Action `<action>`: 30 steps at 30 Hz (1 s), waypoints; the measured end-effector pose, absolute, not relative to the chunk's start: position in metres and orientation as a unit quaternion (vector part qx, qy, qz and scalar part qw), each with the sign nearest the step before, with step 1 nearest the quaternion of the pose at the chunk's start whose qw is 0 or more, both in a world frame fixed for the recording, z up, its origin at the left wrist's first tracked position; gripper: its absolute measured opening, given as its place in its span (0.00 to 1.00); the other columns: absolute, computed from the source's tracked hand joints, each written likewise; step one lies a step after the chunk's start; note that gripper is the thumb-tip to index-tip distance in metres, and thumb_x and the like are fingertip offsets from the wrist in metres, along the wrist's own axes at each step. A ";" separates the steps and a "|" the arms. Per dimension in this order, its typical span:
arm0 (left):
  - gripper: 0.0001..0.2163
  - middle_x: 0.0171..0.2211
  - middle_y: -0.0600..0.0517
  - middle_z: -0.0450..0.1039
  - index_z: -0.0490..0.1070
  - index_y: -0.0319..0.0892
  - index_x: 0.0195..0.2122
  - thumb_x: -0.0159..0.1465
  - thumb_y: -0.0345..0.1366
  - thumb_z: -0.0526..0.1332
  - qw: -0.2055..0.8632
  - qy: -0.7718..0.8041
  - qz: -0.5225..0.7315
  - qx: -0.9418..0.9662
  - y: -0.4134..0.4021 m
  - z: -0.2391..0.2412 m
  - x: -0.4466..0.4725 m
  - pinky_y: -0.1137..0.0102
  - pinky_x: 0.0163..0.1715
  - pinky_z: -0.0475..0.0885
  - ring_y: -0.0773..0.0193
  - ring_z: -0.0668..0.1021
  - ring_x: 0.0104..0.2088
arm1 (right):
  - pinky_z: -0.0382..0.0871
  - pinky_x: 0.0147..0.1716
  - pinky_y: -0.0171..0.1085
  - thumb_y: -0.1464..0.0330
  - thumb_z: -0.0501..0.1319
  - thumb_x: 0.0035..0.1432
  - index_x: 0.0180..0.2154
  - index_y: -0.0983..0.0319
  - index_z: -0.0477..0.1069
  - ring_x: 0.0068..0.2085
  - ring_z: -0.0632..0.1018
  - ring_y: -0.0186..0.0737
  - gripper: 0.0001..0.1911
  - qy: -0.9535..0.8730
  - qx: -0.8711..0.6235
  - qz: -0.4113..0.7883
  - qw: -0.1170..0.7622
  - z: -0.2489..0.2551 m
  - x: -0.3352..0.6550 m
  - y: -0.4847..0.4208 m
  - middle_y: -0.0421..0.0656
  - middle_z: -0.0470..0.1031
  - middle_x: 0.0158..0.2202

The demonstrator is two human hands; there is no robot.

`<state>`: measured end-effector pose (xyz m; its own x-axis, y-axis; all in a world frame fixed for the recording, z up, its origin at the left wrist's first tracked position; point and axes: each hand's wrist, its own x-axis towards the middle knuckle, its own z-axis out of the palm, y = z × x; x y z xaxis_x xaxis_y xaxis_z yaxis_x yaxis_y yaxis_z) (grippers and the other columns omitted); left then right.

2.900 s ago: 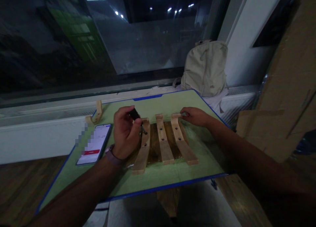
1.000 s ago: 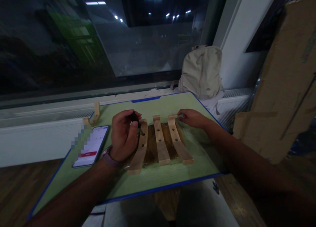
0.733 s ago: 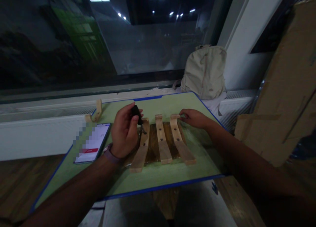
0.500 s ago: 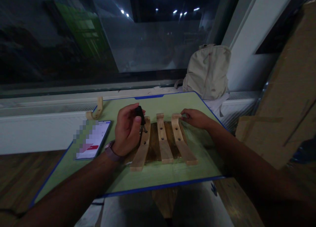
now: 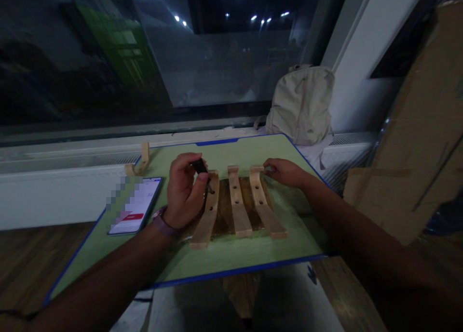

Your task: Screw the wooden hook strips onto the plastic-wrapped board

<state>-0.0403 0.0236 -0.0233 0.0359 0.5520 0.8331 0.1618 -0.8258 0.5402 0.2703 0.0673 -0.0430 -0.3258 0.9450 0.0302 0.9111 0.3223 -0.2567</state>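
Observation:
My left hand (image 5: 185, 190) is closed around a black-handled screwdriver (image 5: 199, 166). The metal shaft slants down to the upper hole of the left wooden hook (image 5: 204, 230). Alongside it lie the middle wooden hook (image 5: 241, 219) and the right wooden hook (image 5: 269, 215), each with two dark holes and a raised, curved far end. My right hand (image 5: 284, 172) has its fingers bent together at the far end of the right hook; whether they pinch it I cannot tell. Beneath the hooks is a shiny brown, tape-like sheet (image 5: 224, 211).
The green board (image 5: 188, 269) has a blue edge. At its left lie a phone (image 5: 139, 204) and another curved wooden hook (image 5: 143, 158). A beige backpack (image 5: 302, 105) rests at the window sill. Cardboard (image 5: 405, 125) stands at right.
The screwdriver handle has tipped slightly to the left in my left hand, its tip staying near the upper hole. My right hand keeps its place; the whole view has shifted a little.

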 end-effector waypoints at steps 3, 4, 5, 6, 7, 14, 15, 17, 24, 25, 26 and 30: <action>0.17 0.43 0.50 0.72 0.70 0.50 0.56 0.66 0.39 0.66 0.131 0.288 0.640 0.701 0.024 -0.024 -0.042 0.65 0.43 0.77 0.63 0.77 0.41 | 0.64 0.37 0.36 0.64 0.58 0.66 0.51 0.65 0.75 0.38 0.77 0.44 0.17 -0.808 -0.575 0.096 0.086 -0.044 0.270 0.068 0.49 0.80 0.40; 0.18 0.44 0.50 0.73 0.69 0.50 0.58 0.67 0.38 0.64 0.136 0.295 0.635 0.701 0.024 -0.024 -0.042 0.65 0.43 0.77 0.63 0.77 0.41 | 0.64 0.37 0.37 0.64 0.58 0.66 0.52 0.66 0.75 0.37 0.77 0.44 0.17 -0.808 -0.575 0.096 0.086 -0.044 0.270 0.068 0.49 0.80 0.39; 0.19 0.43 0.50 0.74 0.67 0.50 0.61 0.69 0.38 0.62 0.145 0.295 0.632 0.702 0.023 -0.024 -0.041 0.65 0.42 0.77 0.63 0.78 0.40 | 0.64 0.37 0.37 0.64 0.58 0.66 0.52 0.66 0.75 0.37 0.77 0.44 0.18 -0.807 -0.576 0.097 0.085 -0.044 0.270 0.068 0.49 0.80 0.39; 0.19 0.43 0.50 0.75 0.65 0.50 0.63 0.71 0.38 0.60 0.157 0.288 0.631 0.703 0.022 -0.023 -0.040 0.66 0.41 0.77 0.64 0.78 0.38 | 0.64 0.37 0.37 0.64 0.59 0.66 0.52 0.66 0.75 0.37 0.77 0.44 0.18 -0.807 -0.576 0.097 0.085 -0.044 0.270 0.068 0.49 0.80 0.39; 0.19 0.43 0.50 0.75 0.63 0.51 0.63 0.72 0.37 0.57 0.167 0.280 0.631 0.704 0.021 -0.023 -0.039 0.66 0.40 0.78 0.65 0.79 0.37 | 0.64 0.37 0.37 0.64 0.59 0.65 0.52 0.67 0.75 0.37 0.77 0.44 0.18 -0.806 -0.578 0.098 0.085 -0.044 0.270 0.068 0.49 0.80 0.39; 0.15 0.42 0.51 0.72 0.69 0.50 0.54 0.67 0.38 0.65 0.130 0.250 0.644 0.711 0.025 -0.020 -0.039 0.68 0.41 0.76 0.64 0.77 0.41 | 0.64 0.36 0.37 0.64 0.59 0.65 0.52 0.65 0.75 0.36 0.77 0.44 0.17 -0.804 -0.579 0.103 0.093 -0.045 0.271 0.068 0.48 0.80 0.38; 0.16 0.42 0.51 0.72 0.70 0.50 0.53 0.65 0.37 0.67 0.117 0.253 0.648 0.709 0.026 -0.020 -0.039 0.69 0.41 0.76 0.65 0.77 0.41 | 0.64 0.36 0.37 0.64 0.59 0.65 0.52 0.65 0.75 0.36 0.77 0.44 0.17 -0.803 -0.580 0.100 0.093 -0.045 0.271 0.068 0.48 0.80 0.38; 0.16 0.43 0.51 0.73 0.70 0.49 0.54 0.65 0.36 0.66 0.111 0.274 0.643 0.707 0.025 -0.019 -0.039 0.69 0.41 0.77 0.65 0.77 0.40 | 0.63 0.36 0.37 0.64 0.59 0.65 0.51 0.65 0.75 0.37 0.77 0.44 0.17 -0.804 -0.579 0.094 0.093 -0.045 0.271 0.068 0.48 0.80 0.38; 0.19 0.43 0.49 0.77 0.62 0.48 0.64 0.73 0.39 0.55 0.166 0.292 0.607 0.720 0.019 -0.023 -0.039 0.66 0.43 0.79 0.65 0.80 0.39 | 0.63 0.35 0.36 0.63 0.59 0.66 0.52 0.66 0.75 0.34 0.77 0.43 0.18 -0.801 -0.583 0.101 0.090 -0.045 0.271 0.068 0.47 0.80 0.36; 0.19 0.42 0.50 0.76 0.64 0.49 0.62 0.71 0.40 0.58 0.160 0.281 0.616 0.718 0.020 -0.023 -0.039 0.66 0.42 0.79 0.64 0.79 0.40 | 0.63 0.35 0.36 0.63 0.59 0.66 0.52 0.66 0.75 0.34 0.77 0.43 0.18 -0.802 -0.583 0.099 0.089 -0.045 0.270 0.068 0.47 0.80 0.36; 0.18 0.41 0.51 0.75 0.66 0.49 0.60 0.70 0.40 0.61 0.151 0.270 0.627 0.715 0.021 -0.023 -0.039 0.67 0.42 0.78 0.64 0.79 0.40 | 0.63 0.35 0.36 0.63 0.59 0.66 0.52 0.66 0.75 0.35 0.77 0.43 0.18 -0.803 -0.582 0.095 0.088 -0.045 0.270 0.068 0.48 0.80 0.37; 0.17 0.40 0.52 0.73 0.70 0.49 0.55 0.66 0.38 0.66 0.118 0.280 0.647 0.700 0.023 -0.020 -0.039 0.69 0.39 0.78 0.66 0.78 0.38 | 0.64 0.38 0.36 0.66 0.59 0.65 0.52 0.66 0.75 0.39 0.78 0.44 0.17 -0.805 -0.580 0.093 0.084 -0.043 0.270 0.067 0.49 0.80 0.40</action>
<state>-0.0390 0.0226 -0.0197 0.0070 0.5445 0.8387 0.2382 -0.8155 0.5275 0.2696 0.0673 -0.0430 -0.3131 0.9493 0.0271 0.9179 0.3098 -0.2482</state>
